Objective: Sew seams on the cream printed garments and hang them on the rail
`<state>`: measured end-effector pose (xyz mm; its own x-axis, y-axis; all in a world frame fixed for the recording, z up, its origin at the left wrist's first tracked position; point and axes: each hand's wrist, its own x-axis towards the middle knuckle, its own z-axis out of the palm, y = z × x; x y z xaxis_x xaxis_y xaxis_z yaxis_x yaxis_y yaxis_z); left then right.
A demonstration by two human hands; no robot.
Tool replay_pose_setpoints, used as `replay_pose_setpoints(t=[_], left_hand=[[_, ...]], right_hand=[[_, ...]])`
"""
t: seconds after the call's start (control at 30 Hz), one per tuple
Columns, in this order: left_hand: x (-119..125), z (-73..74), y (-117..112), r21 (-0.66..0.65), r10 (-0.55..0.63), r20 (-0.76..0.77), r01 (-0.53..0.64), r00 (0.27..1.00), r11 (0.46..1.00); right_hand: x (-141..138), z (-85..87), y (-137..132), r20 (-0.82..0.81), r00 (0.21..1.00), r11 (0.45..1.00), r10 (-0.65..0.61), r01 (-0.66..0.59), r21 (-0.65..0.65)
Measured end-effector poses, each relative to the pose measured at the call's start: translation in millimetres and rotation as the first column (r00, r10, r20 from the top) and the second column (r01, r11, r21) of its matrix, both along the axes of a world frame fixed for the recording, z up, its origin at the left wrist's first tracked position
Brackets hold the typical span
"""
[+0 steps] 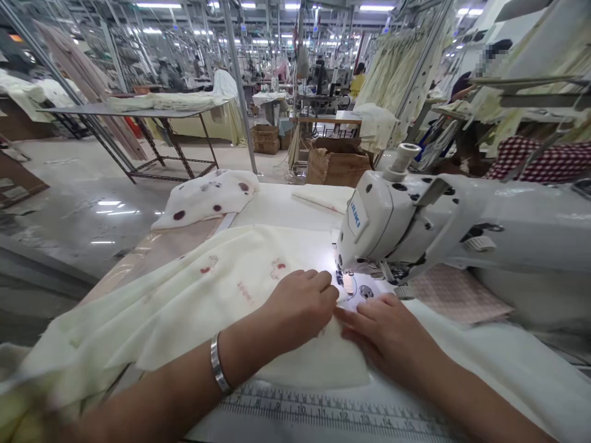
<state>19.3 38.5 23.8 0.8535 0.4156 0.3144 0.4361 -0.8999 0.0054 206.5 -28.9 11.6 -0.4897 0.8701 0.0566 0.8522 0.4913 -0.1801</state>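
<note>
A cream fabric piece (240, 271) with small reddish prints lies spread over the sewing table, its edge near the needle area of a white sewing machine (369, 215). My left hand (300, 304), wearing a silver bracelet at the wrist, has its fingers curled closed on the fabric just left of the presser foot (340, 277). Beside it, my right hand (381, 326) presses thumb and forefinger together at the fabric's edge, close to the left fingertips. The fingers hide the exact spot where the cloth is gripped. Light shines on the needle plate (357, 295).
A ruler strip (300, 409) runs along the table's front edge. Spotted white fabric (212, 197) lies at the table's far left, and pink checked cloth (459, 292) sits under the machine arm. Behind stand a cardboard box (339, 166) and a metal-legged table (96, 109).
</note>
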Motion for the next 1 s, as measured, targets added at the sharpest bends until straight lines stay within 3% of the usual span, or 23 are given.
replay_pose_setpoints(t=[0.1,0.17,0.33,0.47,0.57,0.8,1.0], left_hand=[[0,-8.1,-9,0.108,-0.109,0.052,0.103,0.993,0.989],[-1,-14.0,-16,0.077,-0.152,0.009,0.151,0.988,0.986],[0,-26.0,-22,-0.121,-0.037,-0.022,0.034,0.999,0.992],[6,-29.2,-17,-0.107,-0.05,-0.036,0.046,0.998,0.993],[9,-28.9,-16,-0.082,-0.113,0.018,0.114,0.993,0.99],[-8,-14.6,-17,-0.297,-0.114,0.036,0.12,0.993,0.947],[-10,-15.9,11,-0.317,-0.076,-0.028,0.063,0.997,0.946]], right_hand=[[3,1.0,4,0.033,0.998,0.999,-0.048,0.048,0.001],[7,2.2,6,0.027,0.999,0.999,-0.041,0.041,0.002],[28,1.4,6,-0.026,0.999,0.996,-0.043,0.045,0.08],[31,-3.3,3,-0.065,0.998,0.989,-0.02,0.029,0.145],[29,-3.6,4,-0.055,0.998,0.99,-0.029,0.036,0.138],[31,1.0,20,-0.02,0.99,0.977,-0.139,0.141,0.161],[34,-24.0,46,-0.037,0.967,0.949,-0.253,0.256,0.184]])
